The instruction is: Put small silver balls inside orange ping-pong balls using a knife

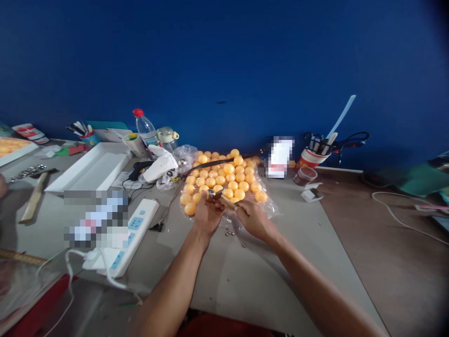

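My right hand [251, 216] is closed round the light wooden handle of a small hammer [228, 202]. The hammer's dark metal head points toward my left hand [207, 213]. That hand is closed, and a small shiny metal piece [211, 192] shows at its fingertips; its exact kind is too small to make out. Just beyond both hands lies a clear plastic bag [270, 206] with several orange ping-pong balls [210, 182]. Several tiny metal balls [229, 233] lie loose on the grey table [245, 285] below my hands.
Left stand a white power strip [140, 224] with cables, a white tray [93, 164] and another hammer [37, 196]. Behind are a plastic bottle [145, 128] and a glue gun [138, 171]. A lit phone [279, 159] and a pen cup [310, 159] stand right.
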Demonstrator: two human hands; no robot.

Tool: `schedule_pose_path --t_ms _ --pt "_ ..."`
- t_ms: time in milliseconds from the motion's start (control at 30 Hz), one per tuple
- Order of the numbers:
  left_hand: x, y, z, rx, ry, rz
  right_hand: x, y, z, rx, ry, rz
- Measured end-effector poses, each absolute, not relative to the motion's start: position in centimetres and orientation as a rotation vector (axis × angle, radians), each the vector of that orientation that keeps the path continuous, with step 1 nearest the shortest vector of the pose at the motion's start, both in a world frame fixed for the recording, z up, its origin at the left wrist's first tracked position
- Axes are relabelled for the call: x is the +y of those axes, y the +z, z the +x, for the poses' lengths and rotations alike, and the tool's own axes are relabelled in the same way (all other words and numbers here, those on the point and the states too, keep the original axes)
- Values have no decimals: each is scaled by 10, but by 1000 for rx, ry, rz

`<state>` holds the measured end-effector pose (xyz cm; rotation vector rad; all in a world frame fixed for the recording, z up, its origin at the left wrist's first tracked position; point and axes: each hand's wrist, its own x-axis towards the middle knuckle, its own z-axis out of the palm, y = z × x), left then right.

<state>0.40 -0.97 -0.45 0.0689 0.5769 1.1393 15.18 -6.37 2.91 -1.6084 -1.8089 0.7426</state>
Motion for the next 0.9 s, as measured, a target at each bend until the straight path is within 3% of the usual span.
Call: schedule_pose_path --t_ms 267,533,900 --pt "-9 -8 4 592 1139 125 -58 32 162 -1761 737 -1607" --pt "-9 -8 6 624 1134 211 -40 11 194 -1757 340 -1704" --pt "-12 -7 7 650 1043 280 -41 10 197 -1771 225 -2065"
